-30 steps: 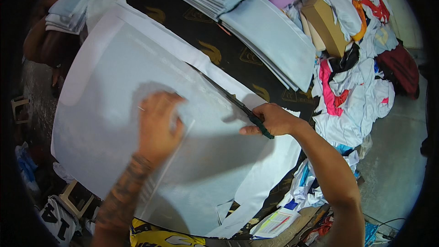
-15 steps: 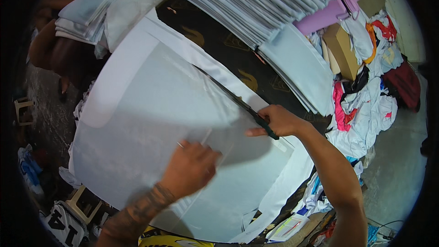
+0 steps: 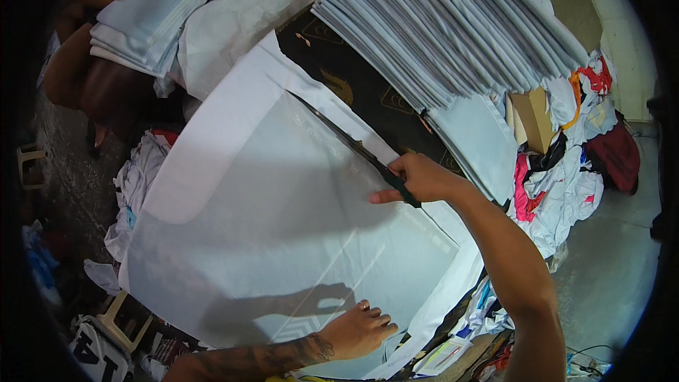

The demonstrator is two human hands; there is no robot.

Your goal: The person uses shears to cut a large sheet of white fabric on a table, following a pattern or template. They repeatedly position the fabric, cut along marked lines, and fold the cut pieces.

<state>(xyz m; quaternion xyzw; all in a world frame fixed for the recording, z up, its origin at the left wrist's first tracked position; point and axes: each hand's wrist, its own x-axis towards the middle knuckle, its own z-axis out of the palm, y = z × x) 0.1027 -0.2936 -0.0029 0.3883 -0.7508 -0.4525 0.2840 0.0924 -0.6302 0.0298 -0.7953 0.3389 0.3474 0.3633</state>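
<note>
A large white cloth (image 3: pixel 201 159) with a grey panel (image 3: pixel 283 191) is spread in front of me. Faint pale stripes and chevrons mark the panel near its lower edge. My right hand (image 3: pixel 417 178) grips long dark scissors (image 3: pixel 346 140) by their handles, and the blades point to the far left over the panel's far edge. Whether the blades are parted I cannot tell. My left hand (image 3: pixel 359 331) hovers over the near right part of the panel, fingers loosely bent and apart, with nothing visible in it. Its shadow falls on the cloth.
A tall stack of folded grey cloths (image 3: pixel 453 25) fills the far side, beside a flat grey pile (image 3: pixel 474 131). Mixed garments (image 3: pixel 566 184) heap on the right. At far left, another person (image 3: pixel 81 64) sits with folded cloths (image 3: pixel 148 21). A stool (image 3: pixel 124 322) stands at lower left.
My left hand has moved right and nearer to me, away from the panel's middle. The right hand keeps hold of the scissors. The whole view has shifted somewhat.
</note>
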